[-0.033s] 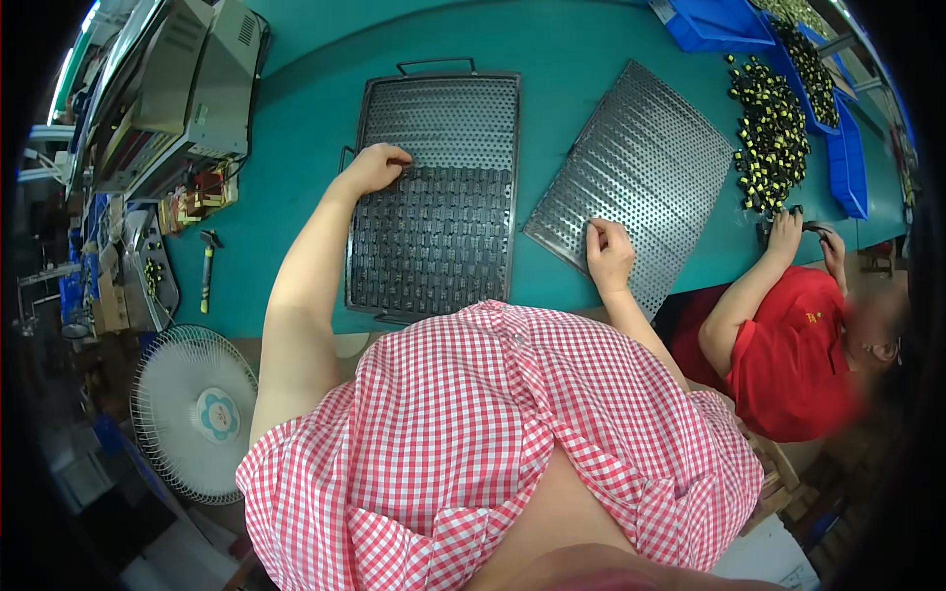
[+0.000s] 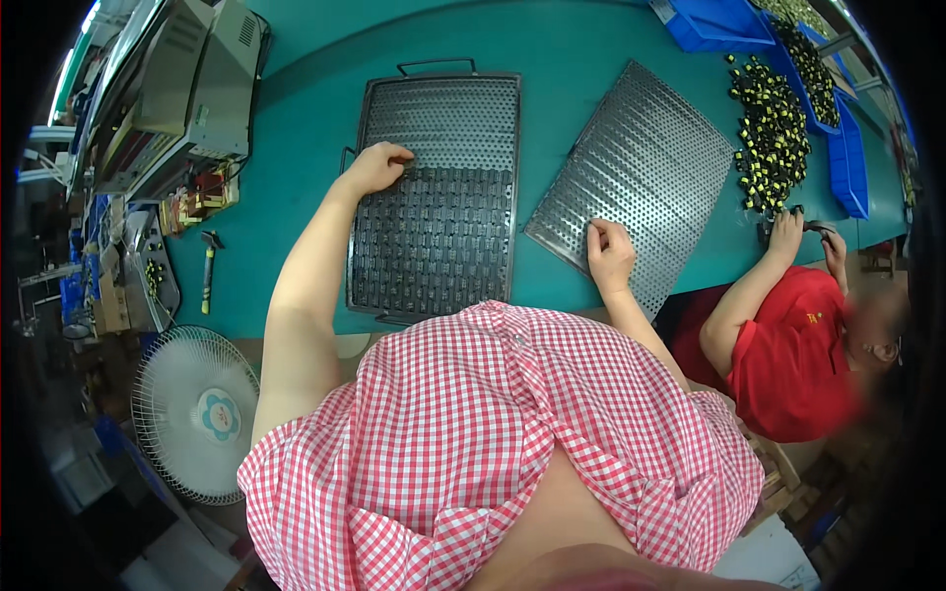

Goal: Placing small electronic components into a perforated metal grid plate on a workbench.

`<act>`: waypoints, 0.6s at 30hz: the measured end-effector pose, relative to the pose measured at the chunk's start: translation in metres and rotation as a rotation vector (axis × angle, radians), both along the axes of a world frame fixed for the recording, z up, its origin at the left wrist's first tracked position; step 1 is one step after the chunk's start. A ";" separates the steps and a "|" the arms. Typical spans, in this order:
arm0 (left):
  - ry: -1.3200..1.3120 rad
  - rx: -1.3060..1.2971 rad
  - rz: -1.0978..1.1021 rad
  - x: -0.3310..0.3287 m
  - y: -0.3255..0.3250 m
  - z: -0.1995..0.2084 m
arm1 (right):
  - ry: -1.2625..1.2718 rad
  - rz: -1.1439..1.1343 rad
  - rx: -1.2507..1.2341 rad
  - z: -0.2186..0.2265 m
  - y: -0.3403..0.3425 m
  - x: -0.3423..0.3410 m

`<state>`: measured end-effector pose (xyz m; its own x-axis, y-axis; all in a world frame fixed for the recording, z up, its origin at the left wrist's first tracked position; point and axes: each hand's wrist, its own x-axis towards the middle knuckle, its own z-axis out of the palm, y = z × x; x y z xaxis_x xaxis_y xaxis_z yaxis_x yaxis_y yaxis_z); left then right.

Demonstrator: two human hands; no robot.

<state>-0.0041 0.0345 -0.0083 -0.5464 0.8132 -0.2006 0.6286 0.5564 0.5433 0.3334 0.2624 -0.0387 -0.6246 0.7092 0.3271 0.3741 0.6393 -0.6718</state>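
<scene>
My left hand (image 2: pixel 374 167) is closed in a pinch over the left side of a framed metal tray (image 2: pixel 439 118) with wire handles. Its fingertips meet the tray where rows of small black parts (image 2: pixel 431 241) begin; those rows fill the near portion, while the far portion shows bare perforated metal. Anything between these fingers is hidden. Over the near left part of a slanted perforated metal plate (image 2: pixel 655 148), my right hand (image 2: pixel 611 256) has its fingers curled and pressed together. Whatever it may hold is too small to make out.
A heap of small black-and-yellow parts (image 2: pixel 772 143) lies at the right beside blue bins (image 2: pixel 845 163). A co-worker in a red shirt (image 2: pixel 783 360) handles something dark there. At left are a hammer (image 2: pixel 208 271), a fan (image 2: pixel 195 414) and a grey machine (image 2: pixel 212 89).
</scene>
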 end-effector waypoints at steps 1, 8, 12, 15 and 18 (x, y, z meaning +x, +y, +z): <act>0.003 -0.001 -0.005 0.001 0.002 0.002 | 0.003 -0.005 -0.001 0.000 -0.001 -0.001; -0.178 -0.059 0.074 0.008 0.006 0.004 | 0.005 0.010 -0.011 0.001 -0.001 -0.001; -0.157 -0.024 0.113 0.012 0.007 0.004 | 0.002 -0.007 0.002 -0.002 0.000 -0.001; -0.140 -0.040 0.123 0.014 0.007 0.005 | 0.012 -0.003 0.009 0.000 -0.001 -0.002; -0.104 -0.073 0.113 0.014 0.009 0.006 | 0.002 -0.003 0.014 0.001 -0.001 -0.002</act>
<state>0.0100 0.0434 -0.0020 -0.6068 0.7287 -0.3175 0.5020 0.6611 0.5576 0.3315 0.2612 -0.0374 -0.6216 0.7065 0.3384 0.3750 0.6476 -0.6633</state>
